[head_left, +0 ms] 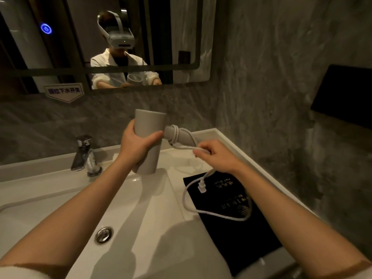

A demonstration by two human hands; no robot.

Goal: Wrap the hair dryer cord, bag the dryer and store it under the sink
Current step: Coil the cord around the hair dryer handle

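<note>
Gripping the barrel of a pale grey cylindrical plastic hair dryer (pixel 148 141), the left hand (pixel 135 146) holds it upright above the white ceramic sink (pixel 84 214). A few turns of the white rubber cord (pixel 187 202) already circle the dryer's handle. The right hand (pixel 217 158) has its grip pinched closed on the cord just beside the handle; the slack loops down, its white plug (pixel 202 187) resting on a flat black fabric bag (pixel 237 228) on the bench (pixel 203 135).

Both forearms extended; left hand (pixel 136 146) gripping, right hand (pixel 216 158) pinching.
</note>
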